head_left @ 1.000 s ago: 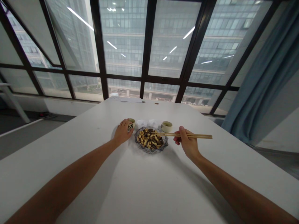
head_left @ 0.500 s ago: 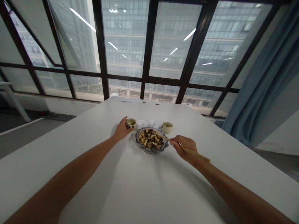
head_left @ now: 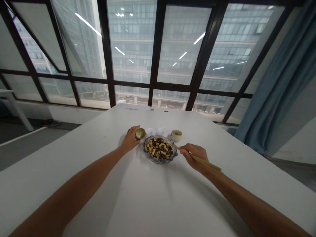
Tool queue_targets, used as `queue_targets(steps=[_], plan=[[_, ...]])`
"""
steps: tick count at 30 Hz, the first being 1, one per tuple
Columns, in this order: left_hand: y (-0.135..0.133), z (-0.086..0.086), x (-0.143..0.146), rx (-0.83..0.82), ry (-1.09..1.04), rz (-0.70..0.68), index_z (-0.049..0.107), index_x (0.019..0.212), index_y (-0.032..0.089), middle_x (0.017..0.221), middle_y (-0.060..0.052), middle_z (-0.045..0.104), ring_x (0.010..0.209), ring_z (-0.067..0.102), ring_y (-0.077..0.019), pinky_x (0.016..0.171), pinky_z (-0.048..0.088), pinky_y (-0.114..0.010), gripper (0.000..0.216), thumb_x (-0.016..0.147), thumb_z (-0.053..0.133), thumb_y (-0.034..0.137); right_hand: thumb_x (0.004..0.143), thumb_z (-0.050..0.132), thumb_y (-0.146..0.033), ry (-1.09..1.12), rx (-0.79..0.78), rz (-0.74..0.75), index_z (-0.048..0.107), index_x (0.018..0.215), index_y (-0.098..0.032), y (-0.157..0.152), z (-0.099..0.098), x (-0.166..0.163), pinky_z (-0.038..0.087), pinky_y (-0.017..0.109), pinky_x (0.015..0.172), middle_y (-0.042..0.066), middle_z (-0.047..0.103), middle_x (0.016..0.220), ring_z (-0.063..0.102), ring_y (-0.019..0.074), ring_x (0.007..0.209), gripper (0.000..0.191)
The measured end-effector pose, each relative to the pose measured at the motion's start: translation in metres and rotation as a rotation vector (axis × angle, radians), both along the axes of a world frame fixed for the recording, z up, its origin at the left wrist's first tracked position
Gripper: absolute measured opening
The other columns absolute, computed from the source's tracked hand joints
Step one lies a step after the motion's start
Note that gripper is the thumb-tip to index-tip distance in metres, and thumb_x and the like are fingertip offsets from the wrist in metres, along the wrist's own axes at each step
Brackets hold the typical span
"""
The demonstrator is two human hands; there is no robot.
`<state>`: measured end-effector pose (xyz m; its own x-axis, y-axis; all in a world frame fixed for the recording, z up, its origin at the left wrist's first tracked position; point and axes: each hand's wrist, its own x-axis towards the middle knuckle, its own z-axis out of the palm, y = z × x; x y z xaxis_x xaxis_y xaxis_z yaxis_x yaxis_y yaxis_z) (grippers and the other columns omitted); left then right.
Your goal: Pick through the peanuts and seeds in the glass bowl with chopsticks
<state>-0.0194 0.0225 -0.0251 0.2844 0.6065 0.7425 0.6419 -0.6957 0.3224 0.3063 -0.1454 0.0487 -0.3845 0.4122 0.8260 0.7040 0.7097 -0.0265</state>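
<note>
Wooden chopsticks [head_left: 205, 162], gripped in right hand [head_left: 195, 155], long axis slanting forward-left into glass dish [head_left: 161, 161] of peanut-and-seed mix [head_left: 159, 148]. Left hand [head_left: 129, 139] grasps tilted teacup [head_left: 141, 133] just left of dish; right hand on opposite side.

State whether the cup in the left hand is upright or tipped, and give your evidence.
Tipped: the cup leans in the left hand, its round mouth and inside turned toward the viewer.

An olive cup [head_left: 140, 133] tilts; wooden chopsticks [head_left: 206, 162] slant over peanuts [head_left: 158, 150].
</note>
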Motion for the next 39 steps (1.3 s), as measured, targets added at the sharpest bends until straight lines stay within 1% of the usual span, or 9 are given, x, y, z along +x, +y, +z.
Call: queue_targets(steps=[5, 9, 16, 18, 21, 27, 30, 34, 39], plan=[[0.000, -0.003, 0.002, -0.052, -0.026, 0.017, 0.043, 0.143, 0.017, 0.138, -0.015, 0.052, 0.133, 0.050, -0.0309, 0.116, 0.041, -0.049, 0.076, 0.073, 0.072, 0.020, 0.107, 0.043, -0.045, -0.002, 0.021, -0.001, 0.071, 0.079, -0.020, 0.000, 0.003, -0.002, 0.045, 0.024, 0.049, 0.003, 0.069, 0.062, 0.062, 0.0132, 0.050, 0.047], [0.005, -0.002, 0.001, -0.226, -0.151, 0.166, 0.040, 0.145, 0.014, 0.134, -0.017, 0.055, 0.126, 0.058, -0.0304, 0.109, 0.047, -0.045, 0.087, 0.069, 0.078, 0.030, 0.106, 0.045, -0.044, 0.043, 0.033, 0.003, 0.071, 0.077, -0.020, 0.000, 0.004, -0.003, 0.045, 0.024, 0.048, 0.003, 0.069, 0.060, 0.062, 0.0128, 0.049, 0.046], [0.026, 0.048, 0.004, -0.661, 0.032, 0.333, 0.037, 0.147, 0.004, 0.150, -0.030, 0.046, 0.137, 0.050, -0.0390, 0.108, 0.045, -0.045, 0.095, 0.070, 0.077, 0.043, 0.103, 0.043, -0.053, 0.164, -0.079, -0.074, 0.070, 0.071, -0.021, 0.007, 0.005, 0.008, 0.047, 0.025, 0.049, 0.003, 0.069, 0.058, 0.063, 0.0145, 0.048, 0.053], [0.029, 0.065, 0.020, -0.643, 0.061, 0.323, 0.040, 0.147, 0.008, 0.155, -0.026, 0.043, 0.144, 0.042, -0.0395, 0.114, 0.039, -0.046, 0.087, 0.077, 0.070, 0.050, 0.103, 0.043, -0.056, 0.221, -0.115, -0.105, 0.070, 0.072, -0.021, 0.011, 0.004, 0.013, 0.047, 0.025, 0.049, 0.003, 0.069, 0.058, 0.064, 0.0150, 0.048, 0.053], [0.024, 0.081, 0.061, -0.516, 0.240, 0.212, 0.041, 0.149, 0.016, 0.155, -0.018, 0.046, 0.142, 0.046, -0.0341, 0.118, 0.034, -0.042, 0.082, 0.081, 0.065, 0.056, 0.101, 0.045, -0.057, 0.326, -0.151, -0.136, 0.068, 0.070, -0.021, 0.016, 0.001, 0.020, 0.048, 0.025, 0.049, 0.003, 0.069, 0.055, 0.064, 0.0150, 0.046, 0.053], [0.016, 0.084, 0.133, -0.509, 0.493, 0.095, 0.031, 0.152, 0.018, 0.142, -0.018, 0.061, 0.139, 0.051, -0.0329, 0.123, 0.015, -0.057, 0.084, 0.085, 0.065, 0.054, 0.098, 0.049, -0.060, 0.466, -0.209, -0.186, 0.067, 0.070, -0.021, 0.023, -0.003, 0.031, 0.050, 0.026, 0.048, 0.004, 0.070, 0.056, 0.065, 0.0161, 0.046, 0.051], [0.020, 0.079, 0.143, -0.486, 0.466, 0.057, 0.032, 0.150, 0.017, 0.134, -0.018, 0.066, 0.133, 0.056, -0.0338, 0.121, 0.021, -0.059, 0.083, 0.082, 0.072, 0.041, 0.098, 0.049, -0.060, 0.478, -0.209, -0.185, 0.066, 0.070, -0.020, 0.023, -0.002, 0.034, 0.051, 0.026, 0.049, 0.004, 0.070, 0.057, 0.065, 0.0160, 0.046, 0.051], [0.025, 0.070, 0.138, -0.187, 0.328, -0.097, 0.043, 0.143, 0.018, 0.138, -0.016, 0.062, 0.129, 0.056, -0.0328, 0.112, 0.041, -0.049, 0.078, 0.073, 0.078, 0.024, 0.100, 0.047, -0.058, 0.445, -0.164, -0.188, 0.067, 0.072, -0.021, 0.023, -0.004, 0.034, 0.051, 0.027, 0.050, 0.004, 0.071, 0.059, 0.066, 0.0165, 0.048, 0.050], [0.023, 0.061, 0.128, -0.057, 0.238, -0.250, 0.048, 0.140, 0.023, 0.140, -0.011, 0.058, 0.129, 0.053, -0.0306, 0.114, 0.042, -0.049, 0.074, 0.072, 0.075, 0.016, 0.101, 0.044, -0.058, 0.311, -0.098, -0.194, 0.069, 0.075, -0.022, 0.020, -0.009, 0.032, 0.052, 0.028, 0.055, 0.004, 0.071, 0.060, 0.066, 0.0169, 0.051, 0.051]])
